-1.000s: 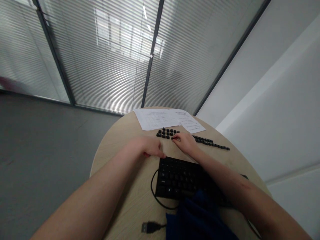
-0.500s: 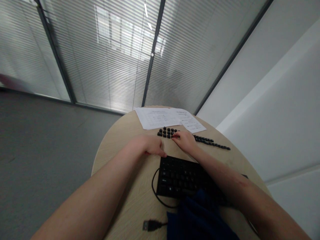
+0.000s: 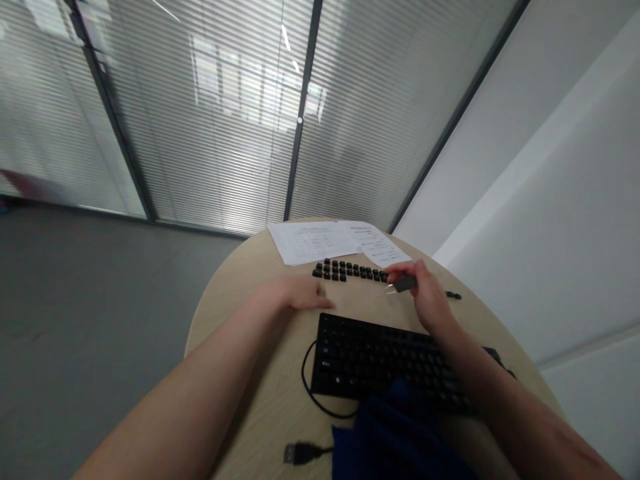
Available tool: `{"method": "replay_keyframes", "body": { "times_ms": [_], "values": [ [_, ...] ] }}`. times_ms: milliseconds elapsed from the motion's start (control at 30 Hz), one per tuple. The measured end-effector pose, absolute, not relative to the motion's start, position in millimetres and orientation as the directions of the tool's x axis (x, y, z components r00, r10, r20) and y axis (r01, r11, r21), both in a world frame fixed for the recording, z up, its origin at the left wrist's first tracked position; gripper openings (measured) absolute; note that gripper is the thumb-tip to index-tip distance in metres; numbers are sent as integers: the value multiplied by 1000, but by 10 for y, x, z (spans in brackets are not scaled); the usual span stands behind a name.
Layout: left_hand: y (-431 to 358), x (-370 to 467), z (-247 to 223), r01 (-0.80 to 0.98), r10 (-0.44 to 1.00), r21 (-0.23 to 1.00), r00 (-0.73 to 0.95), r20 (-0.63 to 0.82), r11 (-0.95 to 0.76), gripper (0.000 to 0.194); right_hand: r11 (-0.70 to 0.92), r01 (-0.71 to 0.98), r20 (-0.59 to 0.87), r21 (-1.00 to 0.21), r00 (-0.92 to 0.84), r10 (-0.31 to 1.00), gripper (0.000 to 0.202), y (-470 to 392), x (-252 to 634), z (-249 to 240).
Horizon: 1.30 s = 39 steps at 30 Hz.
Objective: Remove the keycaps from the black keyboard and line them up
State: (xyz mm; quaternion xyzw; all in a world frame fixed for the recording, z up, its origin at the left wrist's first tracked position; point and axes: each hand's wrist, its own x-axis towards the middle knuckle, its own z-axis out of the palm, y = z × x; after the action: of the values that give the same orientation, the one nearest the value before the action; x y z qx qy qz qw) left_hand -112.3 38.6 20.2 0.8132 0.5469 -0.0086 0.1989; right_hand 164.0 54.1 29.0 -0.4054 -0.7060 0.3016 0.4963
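My left hand [image 3: 303,292] rests on the table by the top left corner of the black keyboard [image 3: 370,357], holding nothing, one finger or thumb stretched out and the others curled. Gripped in my right hand [image 3: 427,290] is a dark-handled tool [image 3: 404,284] with thin wire prongs pointing left, like a keycap puller. This hand is above the table, over the right part of the keycap rows and beyond the keyboard. Loose black keycaps [image 3: 343,270] lie in rows between the papers and the keyboard. My right forearm covers part of the keyboard's right side.
Printed papers [image 3: 315,241] lie at the far edge of the round wooden table [image 3: 225,293]. A USB plug [image 3: 303,453] and cable are at the near left, beside dark blue cloth [image 3: 395,440]. Glass panels with blinds stand behind, a white wall at right.
My right hand has moved right from the left group of keycaps, and the pronged tool now shows in it. My left fingertip is now slightly off the keyboard's corner. The view has shifted slightly.
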Motion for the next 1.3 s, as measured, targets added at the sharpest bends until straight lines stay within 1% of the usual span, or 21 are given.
{"method": "replay_keyframes", "body": {
  "times_ms": [33, 100, 167, 200, 267, 333, 433, 600, 700, 767, 867, 1000, 1167, 1300],
  "values": [
    [392, -1103, 197, 894, 890, 305, 401, -217, -328, 57, 428, 182, 402, -885, -162, 901, 64, 476, 1663, 268],
    [401, -1058, 183, 901, 904, 281, 388, -179, -331, 55, 223, -1, 218, -975, -198, 956, 63, 367, 1657, 178],
    [405, -1016, 169, 908, 916, 255, 375, -141, -332, 51, 12, -125, 45, -992, -268, 962, 59, 291, 1610, 64],
    [405, -1000, 164, 909, 919, 246, 374, -123, -337, 49, -51, -168, -1, -984, -286, 958, 55, 263, 1586, 14],
    [404, -980, 159, 898, 916, 245, 393, -77, -365, 43, -105, -231, -26, -967, -320, 947, 47, 224, 1559, -52],
    [407, -974, 162, 872, 904, 264, 427, 4, -413, 34, -111, -263, -4, -958, -379, 925, 40, 195, 1567, -77],
    [420, -970, 173, 826, 876, 293, 453, 165, -482, 22, -102, -270, 34, -958, -457, 889, 38, 163, 1606, -85],
    [438, -911, 139, 819, 829, 275, 369, 421, -504, 16, -111, -298, 74, -948, -544, 836, 39, 160, 1618, -132],
    [440, -865, 88, 820, 804, 296, 293, 517, -490, 17, -146, -339, 79, -929, -569, 819, 40, 188, 1610, -155],
    [432, -846, 71, 828, 803, 303, 262, 535, -472, 19, -160, -372, 78, -914, -550, 832, 41, 204, 1609, -159],
    [398, -824, 93, 841, 817, 302, 250, 520, -449, 20, -140, -405, 78, -903, -477, 876, 44, 210, 1604, -162],
    [358, -765, 179, 841, 835, 292, 289, 469, -455, 19, -84, -389, 93, -917, -414, 905, 49, 205, 1573, -192],
    [432, -623, 311, 827, 836, 278, 352, 421, -488, 18, 47, -296, 167, -954, -397, 902, 47, 196, 1560, -202],
    [490, -513, 300, 819, 802, 278, 320, 505, -502, 18, 222, -162, 271, -962, -431, 861, 44, 152, 1604, -168]
  ]
}}
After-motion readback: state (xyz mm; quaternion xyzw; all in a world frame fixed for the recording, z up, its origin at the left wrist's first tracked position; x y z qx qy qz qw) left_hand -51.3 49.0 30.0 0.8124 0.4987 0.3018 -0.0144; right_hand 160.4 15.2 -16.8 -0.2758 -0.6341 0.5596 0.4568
